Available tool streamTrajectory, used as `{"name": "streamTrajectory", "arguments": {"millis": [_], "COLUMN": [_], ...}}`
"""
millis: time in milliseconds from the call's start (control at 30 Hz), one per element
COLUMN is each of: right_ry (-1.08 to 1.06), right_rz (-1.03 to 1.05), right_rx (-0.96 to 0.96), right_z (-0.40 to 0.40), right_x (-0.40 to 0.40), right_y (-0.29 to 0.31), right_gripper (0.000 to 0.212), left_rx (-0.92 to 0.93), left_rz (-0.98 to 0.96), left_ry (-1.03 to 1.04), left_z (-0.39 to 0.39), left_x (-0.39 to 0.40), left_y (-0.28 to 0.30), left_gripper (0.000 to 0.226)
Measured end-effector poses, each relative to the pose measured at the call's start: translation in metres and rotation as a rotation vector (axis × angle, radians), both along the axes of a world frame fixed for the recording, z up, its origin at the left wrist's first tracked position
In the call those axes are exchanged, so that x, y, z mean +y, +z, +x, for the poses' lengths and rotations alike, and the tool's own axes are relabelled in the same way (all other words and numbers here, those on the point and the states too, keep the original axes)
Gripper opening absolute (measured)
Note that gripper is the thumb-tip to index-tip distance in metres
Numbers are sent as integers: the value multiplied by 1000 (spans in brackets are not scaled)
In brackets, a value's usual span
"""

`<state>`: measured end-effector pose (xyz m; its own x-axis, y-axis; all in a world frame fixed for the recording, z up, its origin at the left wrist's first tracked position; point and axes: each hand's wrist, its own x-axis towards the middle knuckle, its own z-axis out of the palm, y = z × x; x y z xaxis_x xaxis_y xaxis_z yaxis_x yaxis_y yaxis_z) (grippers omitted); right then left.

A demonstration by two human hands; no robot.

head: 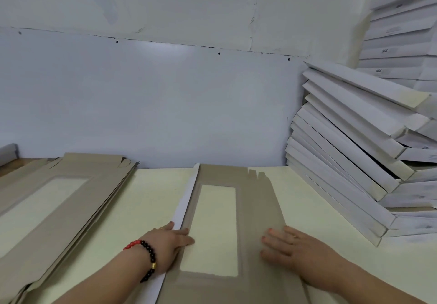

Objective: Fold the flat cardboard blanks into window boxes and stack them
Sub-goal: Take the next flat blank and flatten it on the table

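A brown cardboard blank [257,209] with a rectangular window cut-out lies flat on the pale table in front of me. Its left side flap is turned over and shows its white face. My left hand [169,244], with a bead bracelet on the wrist, presses on that white flap and the left border of the window. My right hand [287,248] lies flat, fingers straight, on the blank's right panel. A pile of flat brown blanks [61,199] lies at the left. Folded white boxes [350,159] are stacked at the right.
The pale table [146,199] meets a grey-white wall at the back. A taller pile of white boxes [399,43] rises in the far right corner. A grey object [8,153] pokes in at the left edge.
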<state>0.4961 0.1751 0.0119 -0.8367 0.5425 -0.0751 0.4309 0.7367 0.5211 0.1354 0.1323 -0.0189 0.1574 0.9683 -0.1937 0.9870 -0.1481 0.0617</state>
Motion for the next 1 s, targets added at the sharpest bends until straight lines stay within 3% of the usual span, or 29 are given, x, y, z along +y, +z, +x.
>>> {"name": "streamTrajectory", "arguments": {"millis": [33,100,200,367,467,567,700,767,833,1000], "right_ry": [28,50,41,-39,14,-78,-197,-302,-293,-182], "right_rz": [-44,-98,-115,-81,-211,-268,-102,-43,-218,-135], "right_rx": [-28,-44,10,-46,-68,-161,-54,29,63,132], "right_z": [-5,-15,-25,-42,-53,-73,-94,-107,-121,-147], "right_x": [-1,1,-7,-23,-30,-38,-55,-63,-65,-56], "right_y": [0,-1,1,7,2,4,-3,0,0,-19], "right_gripper": [47,61,72,64,56,50,27,17,26,33], "left_rx": [38,119,182,66,11,0,-125,-101,-52,84], "left_rz": [-28,-79,-118,-22,106,121,19,-91,-174,-3], "left_ry": [-1,4,41,149,148,77,-49,-121,-154,-78], "left_z": [1,3,7,20,29,42,74,88,97,87], "left_x": [2,5,10,13,11,8,-14,-28,-42,-64], "left_y": [3,11,20,6,-3,3,21,28,32,28], "left_gripper": [65,81,89,53,43,44,48,51,52,52]}}
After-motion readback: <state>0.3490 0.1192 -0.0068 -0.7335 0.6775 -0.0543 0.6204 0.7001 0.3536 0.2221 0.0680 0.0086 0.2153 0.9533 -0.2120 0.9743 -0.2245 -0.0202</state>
